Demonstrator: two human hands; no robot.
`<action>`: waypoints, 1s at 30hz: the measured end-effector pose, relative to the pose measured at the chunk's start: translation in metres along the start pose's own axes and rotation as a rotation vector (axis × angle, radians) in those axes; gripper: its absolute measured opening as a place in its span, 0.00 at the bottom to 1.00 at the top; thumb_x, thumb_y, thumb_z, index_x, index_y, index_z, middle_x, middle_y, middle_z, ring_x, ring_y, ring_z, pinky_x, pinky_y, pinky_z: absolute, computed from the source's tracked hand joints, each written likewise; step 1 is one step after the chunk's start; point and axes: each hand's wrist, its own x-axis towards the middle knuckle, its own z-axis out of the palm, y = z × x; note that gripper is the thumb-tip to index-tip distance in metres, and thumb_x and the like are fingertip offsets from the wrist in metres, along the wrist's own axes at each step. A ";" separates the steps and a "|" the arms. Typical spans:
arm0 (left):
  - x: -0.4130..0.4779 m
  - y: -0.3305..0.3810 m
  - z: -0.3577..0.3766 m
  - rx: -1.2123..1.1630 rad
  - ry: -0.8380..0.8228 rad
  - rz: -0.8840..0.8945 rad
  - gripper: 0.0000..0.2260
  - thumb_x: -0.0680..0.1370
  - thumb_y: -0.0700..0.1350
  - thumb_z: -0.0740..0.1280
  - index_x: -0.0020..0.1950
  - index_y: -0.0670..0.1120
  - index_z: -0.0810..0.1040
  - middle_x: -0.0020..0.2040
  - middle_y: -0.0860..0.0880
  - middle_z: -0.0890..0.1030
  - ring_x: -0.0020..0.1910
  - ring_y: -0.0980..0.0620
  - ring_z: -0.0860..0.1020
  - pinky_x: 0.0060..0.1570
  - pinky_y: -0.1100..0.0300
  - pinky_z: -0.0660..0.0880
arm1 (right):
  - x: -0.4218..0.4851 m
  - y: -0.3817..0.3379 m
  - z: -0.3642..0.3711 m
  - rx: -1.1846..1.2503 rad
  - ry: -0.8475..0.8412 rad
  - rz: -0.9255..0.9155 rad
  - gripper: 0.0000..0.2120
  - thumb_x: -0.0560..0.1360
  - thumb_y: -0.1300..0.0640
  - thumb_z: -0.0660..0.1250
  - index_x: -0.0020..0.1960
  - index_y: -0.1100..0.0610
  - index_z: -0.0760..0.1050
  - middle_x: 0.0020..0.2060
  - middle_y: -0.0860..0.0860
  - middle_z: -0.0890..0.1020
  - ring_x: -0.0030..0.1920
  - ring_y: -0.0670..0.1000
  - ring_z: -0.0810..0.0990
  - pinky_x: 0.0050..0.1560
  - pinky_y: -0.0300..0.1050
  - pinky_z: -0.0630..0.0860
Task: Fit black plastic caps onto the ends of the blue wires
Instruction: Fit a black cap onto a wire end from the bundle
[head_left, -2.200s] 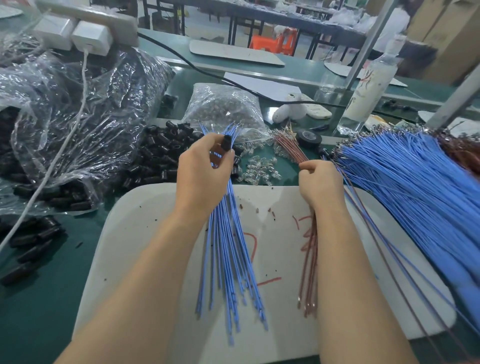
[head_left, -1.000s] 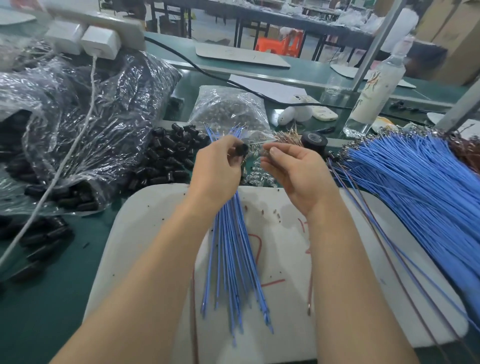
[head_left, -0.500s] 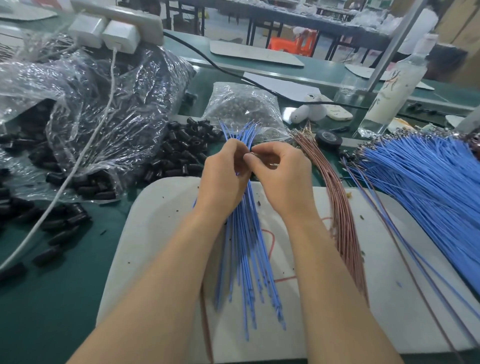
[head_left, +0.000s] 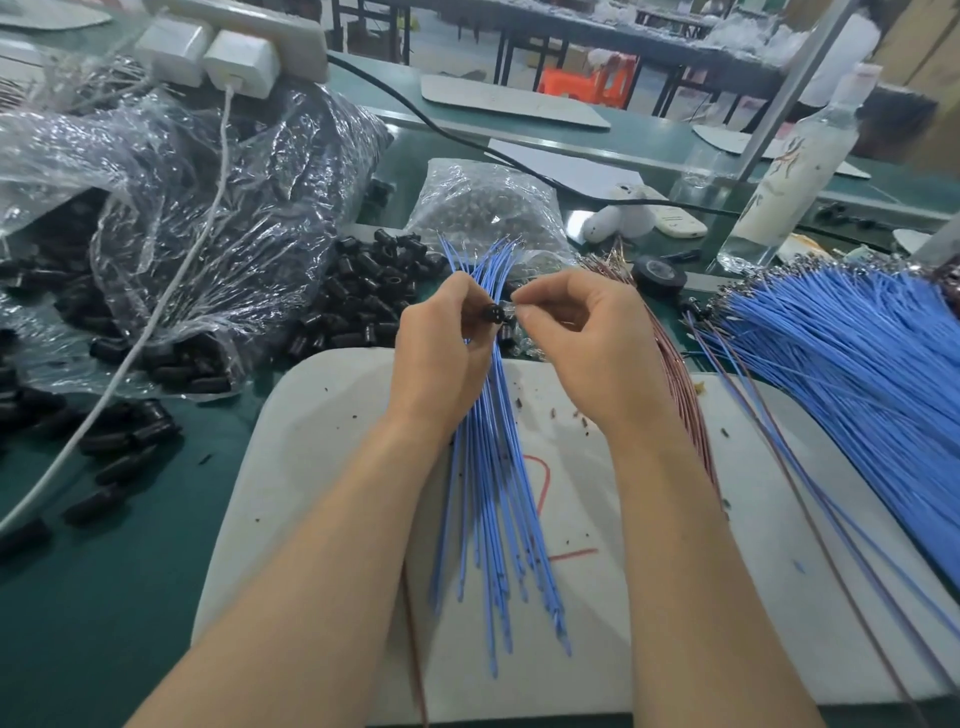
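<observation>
My left hand (head_left: 441, 353) grips a bundle of blue wires (head_left: 493, 493) upright over the white board (head_left: 311, 467), and its fingertips also hold a black plastic cap (head_left: 493, 313). My right hand (head_left: 587, 343) pinches a small clear part with a wire end at the cap's mouth, right beside the left fingertips. A bunch of brown wires (head_left: 685, 400) runs under my right wrist. Loose black caps (head_left: 363, 296) lie heaped just beyond the board.
A large fan of blue wires (head_left: 831, 374) covers the right side. Clear bags of black caps (head_left: 182, 208) fill the left, a bag of small clear parts (head_left: 488, 208) sits behind. A tape roll (head_left: 658, 275), a bottle (head_left: 779, 176) and a white charger cable (head_left: 156, 312) are nearby.
My right hand let go of the brown wires, came across to the left hand and now pinches a small part at the cap. The view has shifted slightly left.
</observation>
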 end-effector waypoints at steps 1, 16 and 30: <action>0.000 0.000 0.000 0.002 -0.001 -0.001 0.04 0.74 0.37 0.69 0.43 0.44 0.76 0.38 0.51 0.82 0.41 0.50 0.81 0.47 0.53 0.78 | 0.000 0.000 0.000 -0.008 0.000 -0.006 0.05 0.74 0.64 0.69 0.47 0.57 0.81 0.40 0.46 0.83 0.41 0.41 0.81 0.48 0.32 0.76; -0.001 0.004 -0.002 0.066 -0.007 0.030 0.04 0.73 0.36 0.64 0.43 0.44 0.76 0.37 0.52 0.81 0.41 0.47 0.79 0.46 0.49 0.77 | -0.003 -0.002 0.009 -0.206 0.062 -0.109 0.04 0.73 0.65 0.68 0.44 0.60 0.81 0.37 0.52 0.83 0.41 0.49 0.81 0.47 0.46 0.76; 0.001 0.004 -0.014 0.073 -0.209 0.160 0.05 0.74 0.37 0.70 0.48 0.43 0.80 0.36 0.59 0.78 0.34 0.68 0.73 0.40 0.76 0.67 | 0.005 0.020 -0.008 -0.118 0.019 -0.017 0.05 0.72 0.64 0.71 0.44 0.55 0.83 0.37 0.46 0.83 0.40 0.40 0.81 0.43 0.30 0.74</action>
